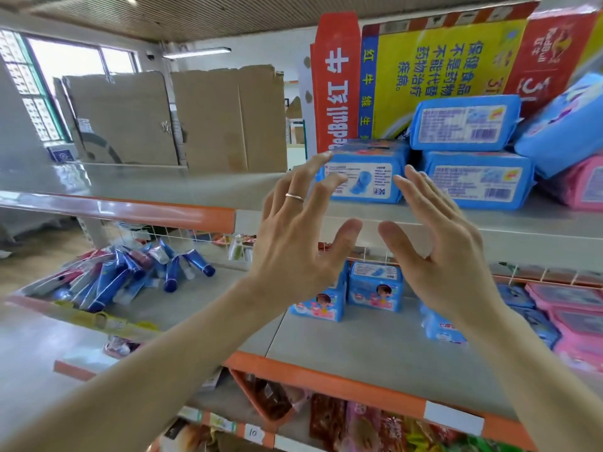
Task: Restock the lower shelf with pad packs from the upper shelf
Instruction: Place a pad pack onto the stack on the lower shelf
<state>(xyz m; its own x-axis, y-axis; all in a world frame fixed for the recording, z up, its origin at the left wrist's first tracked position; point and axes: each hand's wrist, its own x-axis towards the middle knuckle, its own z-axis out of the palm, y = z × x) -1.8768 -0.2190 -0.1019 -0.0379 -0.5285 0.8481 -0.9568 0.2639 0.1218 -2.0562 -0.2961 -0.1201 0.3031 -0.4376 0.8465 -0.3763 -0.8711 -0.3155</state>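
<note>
As L hand (293, 230) overlaps, pad pack (365, 179) part-hidden, R hand (437, 246) near

A large window (65, 70) fills the upper left of the frame, bright with daylight. A slatted ceiling (195, 14) spans the top, a tube lamp (196, 52) beneath it at upper centre. Wooden floor (39, 259) shows at far left.

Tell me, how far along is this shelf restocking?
Early, it seems. A few blue packs stand on the lower shelf, much of it bare. Both hands are empty: left hand and right hand, open, reach toward the nearest pack on the upper shelf. Several stacked packs there remain to move.
</note>
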